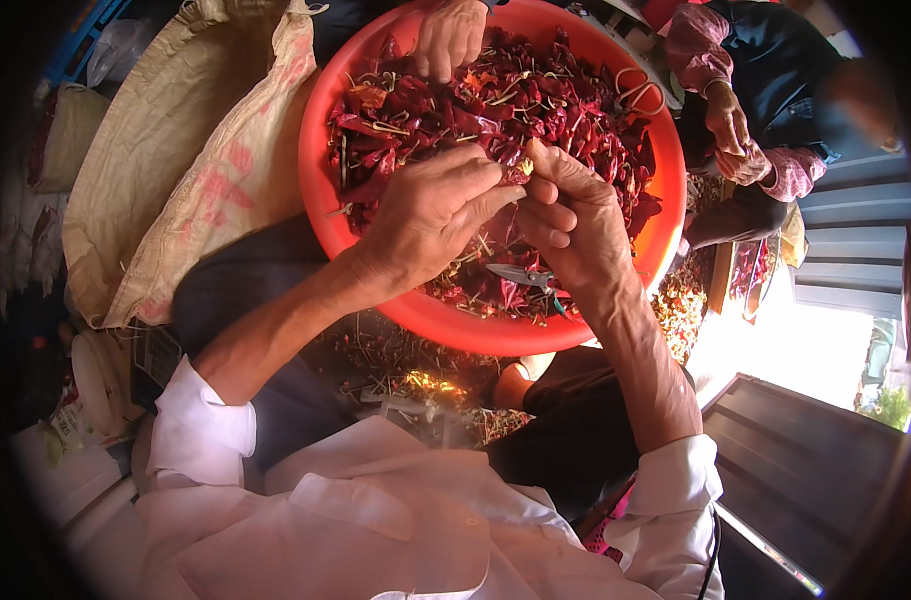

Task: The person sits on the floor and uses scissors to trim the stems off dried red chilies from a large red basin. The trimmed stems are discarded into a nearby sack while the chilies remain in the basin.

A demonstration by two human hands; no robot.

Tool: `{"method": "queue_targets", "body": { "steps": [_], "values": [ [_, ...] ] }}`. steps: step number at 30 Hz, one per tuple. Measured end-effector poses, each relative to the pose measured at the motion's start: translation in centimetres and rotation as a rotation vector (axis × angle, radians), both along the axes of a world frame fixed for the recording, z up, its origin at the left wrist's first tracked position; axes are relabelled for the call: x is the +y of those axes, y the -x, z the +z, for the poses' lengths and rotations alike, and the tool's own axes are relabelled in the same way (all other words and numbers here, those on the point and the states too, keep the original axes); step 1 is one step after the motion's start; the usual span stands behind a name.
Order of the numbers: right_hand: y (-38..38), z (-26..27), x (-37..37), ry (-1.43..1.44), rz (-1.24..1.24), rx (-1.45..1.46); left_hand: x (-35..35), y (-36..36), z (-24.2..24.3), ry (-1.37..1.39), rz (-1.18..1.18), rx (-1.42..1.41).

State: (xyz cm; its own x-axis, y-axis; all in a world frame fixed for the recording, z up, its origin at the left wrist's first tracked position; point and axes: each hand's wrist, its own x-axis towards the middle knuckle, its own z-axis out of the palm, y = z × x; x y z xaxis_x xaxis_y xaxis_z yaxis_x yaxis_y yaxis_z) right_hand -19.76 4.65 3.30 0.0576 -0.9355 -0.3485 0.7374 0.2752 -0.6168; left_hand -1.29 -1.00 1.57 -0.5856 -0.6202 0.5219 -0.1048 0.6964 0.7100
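Note:
A large red plastic basin [470, 343] full of dried red chili peppers [410, 101] stands before me. Over its middle, my left hand [433, 210] pinches a dried red chili pepper [517, 174] between thumb and fingers. My right hand [575, 210] meets it from the right, its thumb and index fingertips at the pepper's pale stem end, the other fingers curled. Below my hands, pruning shears [521, 275] lie on the peppers, blades pointing left, handles partly hidden by my right wrist. Scissors with looped handles [639, 94] rest at the basin's upper right.
Another person's hand [451, 37] reaches into the basin's far side. A second person's hands [737, 142] are together at the upper right, outside the basin. A big woven sack [200, 180] stands open at left. Stems and scraps [418, 382] litter the floor below the basin.

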Motion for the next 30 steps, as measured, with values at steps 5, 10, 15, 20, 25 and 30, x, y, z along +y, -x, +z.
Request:
{"method": "queue_targets", "body": {
  "steps": [5, 10, 15, 20, 25, 30],
  "values": [
    [0.1, -0.4, -0.2, 0.019, -0.012, -0.065, -0.3, 0.3, 0.4, -0.014, 0.021, 0.048],
    [3.4, 0.9, -2.3, 0.01, -0.255, -0.333, 0.1, -0.8, 0.3, -0.103, -0.038, 0.113],
    [5.2, 1.0, -0.1, 0.231, 0.266, 0.138, 0.5, -1.8, -0.2, -0.671, 0.04, 0.185],
    [4.4, -2.4, 2.2, 0.207, 0.532, 1.081, 0.1, -2.4, 0.0, -0.826, 0.005, 0.145],
    [4.9, -6.6, 2.2, 0.129, 0.669, 1.898, -0.1, -2.2, -0.2, -0.854, -0.046, 0.138],
    [4.1, -9.4, 2.7, 0.137, 0.663, 1.875, -0.4, -2.1, -0.7, -0.922, -0.05, 0.173]
  ]
}}
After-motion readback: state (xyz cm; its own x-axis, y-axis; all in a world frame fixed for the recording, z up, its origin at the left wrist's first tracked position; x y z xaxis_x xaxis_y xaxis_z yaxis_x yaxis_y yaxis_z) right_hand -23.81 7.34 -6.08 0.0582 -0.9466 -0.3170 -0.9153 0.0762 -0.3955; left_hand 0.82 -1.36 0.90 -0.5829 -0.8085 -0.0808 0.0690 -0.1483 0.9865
